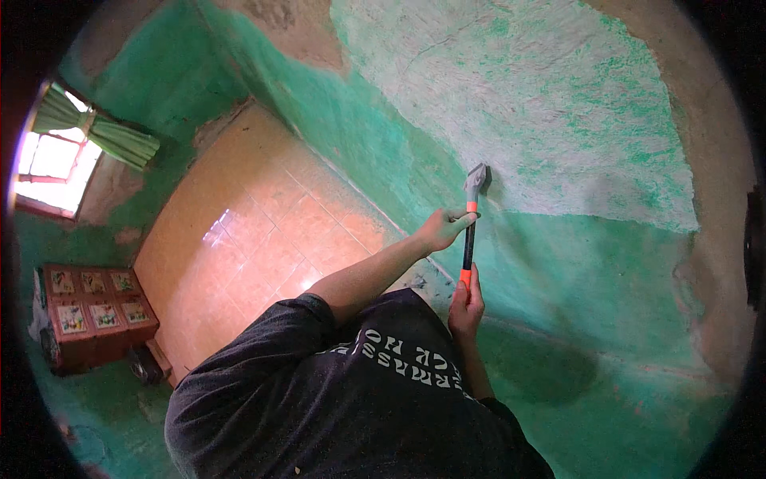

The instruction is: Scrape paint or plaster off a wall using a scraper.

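Observation:
A long-handled scraper with a grey head, a black shaft and orange bands is in both my hands. My left hand is closed on the shaft just below the upper orange band, its thumb lying along it. Lower down, my right hand wraps the handle at the lower orange band. The scraper head touches, or nearly touches, the wall at the lower left border of a pale scraped patch. Flecks of green paint remain across that patch, and solid green wall paint surrounds its lower side.
Shiny orange-tan floor tiles spread to the left, with dusty debris along the wall's foot. A reddish drawer cabinet with decorated fronts stands at far left, below a window with a tied green curtain. Bare brownish plaster borders the right.

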`<move>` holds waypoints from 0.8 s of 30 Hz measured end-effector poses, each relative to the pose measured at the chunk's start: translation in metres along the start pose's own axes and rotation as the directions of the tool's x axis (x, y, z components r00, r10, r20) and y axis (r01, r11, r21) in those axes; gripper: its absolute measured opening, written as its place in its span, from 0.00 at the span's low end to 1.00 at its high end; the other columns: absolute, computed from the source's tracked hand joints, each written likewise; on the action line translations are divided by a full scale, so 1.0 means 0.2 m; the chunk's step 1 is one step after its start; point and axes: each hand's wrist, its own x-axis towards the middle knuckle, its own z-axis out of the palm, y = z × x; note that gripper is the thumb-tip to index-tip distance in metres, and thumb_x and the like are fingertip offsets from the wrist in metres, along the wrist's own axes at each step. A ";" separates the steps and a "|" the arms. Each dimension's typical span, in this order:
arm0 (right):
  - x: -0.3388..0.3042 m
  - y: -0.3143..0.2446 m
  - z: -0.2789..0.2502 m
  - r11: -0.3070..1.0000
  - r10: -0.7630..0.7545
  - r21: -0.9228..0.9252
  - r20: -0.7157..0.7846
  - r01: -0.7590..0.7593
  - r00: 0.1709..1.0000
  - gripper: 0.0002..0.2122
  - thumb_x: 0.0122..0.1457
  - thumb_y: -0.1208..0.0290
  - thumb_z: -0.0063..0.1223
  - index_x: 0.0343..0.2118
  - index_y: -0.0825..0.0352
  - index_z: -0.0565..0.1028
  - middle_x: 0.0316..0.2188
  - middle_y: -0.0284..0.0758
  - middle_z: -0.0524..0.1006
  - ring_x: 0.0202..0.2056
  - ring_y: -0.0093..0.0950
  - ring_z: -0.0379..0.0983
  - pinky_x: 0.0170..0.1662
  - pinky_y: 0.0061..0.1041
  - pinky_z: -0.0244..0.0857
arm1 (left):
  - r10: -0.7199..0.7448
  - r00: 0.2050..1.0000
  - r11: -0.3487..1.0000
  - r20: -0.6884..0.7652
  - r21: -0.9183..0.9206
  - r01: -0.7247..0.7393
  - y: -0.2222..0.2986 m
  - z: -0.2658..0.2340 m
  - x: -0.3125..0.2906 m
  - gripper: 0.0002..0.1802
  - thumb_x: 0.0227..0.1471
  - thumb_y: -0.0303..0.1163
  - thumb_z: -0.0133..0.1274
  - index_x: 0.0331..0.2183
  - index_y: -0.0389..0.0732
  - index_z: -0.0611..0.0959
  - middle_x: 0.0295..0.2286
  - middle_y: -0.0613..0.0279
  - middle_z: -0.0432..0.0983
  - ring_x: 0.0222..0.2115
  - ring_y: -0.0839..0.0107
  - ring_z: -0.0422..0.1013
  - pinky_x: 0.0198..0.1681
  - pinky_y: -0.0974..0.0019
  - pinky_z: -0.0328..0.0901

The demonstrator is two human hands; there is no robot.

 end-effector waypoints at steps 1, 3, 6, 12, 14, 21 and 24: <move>-0.01 -0.02 0.01 1.000 0.012 0.009 0.012 -0.012 1.000 0.24 0.67 0.69 0.44 0.66 0.65 0.60 0.25 0.23 0.66 0.24 0.15 0.61 0.28 0.17 0.57 | -0.006 1.000 1.000 0.018 -0.019 0.007 0.00 -0.01 0.00 0.24 0.60 0.50 0.53 0.46 0.39 0.84 0.36 0.63 0.81 0.40 0.79 0.70 0.46 0.67 0.65; -0.02 -0.11 0.04 0.999 0.049 0.021 0.007 -0.050 0.999 0.24 0.67 0.70 0.44 0.66 0.65 0.60 0.24 0.23 0.66 0.24 0.15 0.60 0.28 0.17 0.57 | 0.010 0.999 1.000 0.039 -0.024 -0.009 -0.01 -0.06 0.01 0.25 0.60 0.50 0.53 0.46 0.39 0.84 0.37 0.61 0.81 0.41 0.78 0.71 0.47 0.66 0.65; -0.04 -0.14 0.08 0.998 0.060 0.038 -0.024 -0.059 0.998 0.24 0.67 0.70 0.43 0.65 0.65 0.61 0.24 0.23 0.66 0.24 0.14 0.60 0.27 0.16 0.57 | 0.002 0.994 0.999 0.107 -0.040 0.002 -0.02 -0.08 0.02 0.26 0.60 0.50 0.52 0.48 0.38 0.83 0.42 0.57 0.80 0.47 0.74 0.70 0.53 0.65 0.62; -0.01 -0.24 0.20 0.996 -0.046 -0.083 -0.099 0.037 0.994 0.23 0.67 0.69 0.44 0.64 0.66 0.62 0.25 0.24 0.68 0.25 0.15 0.61 0.29 0.17 0.58 | -0.026 0.987 0.999 0.157 -0.040 0.032 -0.02 -0.19 0.06 0.24 0.61 0.49 0.52 0.48 0.39 0.83 0.45 0.56 0.79 0.50 0.71 0.69 0.56 0.64 0.60; -0.02 -0.26 0.21 0.989 -0.075 -0.135 -0.107 0.060 0.991 0.24 0.66 0.69 0.44 0.64 0.66 0.62 0.25 0.25 0.68 0.26 0.16 0.61 0.30 0.18 0.59 | -0.020 0.987 0.999 0.158 -0.027 0.025 -0.03 -0.21 0.06 0.24 0.61 0.48 0.52 0.48 0.40 0.83 0.45 0.57 0.79 0.49 0.72 0.69 0.55 0.64 0.61; -0.02 -0.11 0.24 0.975 -0.072 -0.219 -0.142 0.040 0.987 0.24 0.67 0.67 0.43 0.64 0.66 0.62 0.32 0.33 0.72 0.30 0.21 0.66 0.36 0.22 0.62 | 0.002 0.972 0.999 0.235 0.039 -0.012 -0.09 -0.20 0.09 0.23 0.61 0.47 0.52 0.47 0.38 0.83 0.42 0.59 0.80 0.46 0.75 0.69 0.53 0.66 0.62; -0.05 -0.20 0.22 0.985 -0.027 -0.171 -0.148 0.001 0.989 0.23 0.66 0.69 0.44 0.64 0.67 0.63 0.26 0.25 0.68 0.26 0.17 0.62 0.30 0.19 0.59 | 0.009 0.965 1.000 0.261 -0.002 -0.008 -0.10 -0.21 0.11 0.24 0.62 0.48 0.51 0.48 0.38 0.83 0.43 0.61 0.79 0.47 0.76 0.69 0.54 0.65 0.62</move>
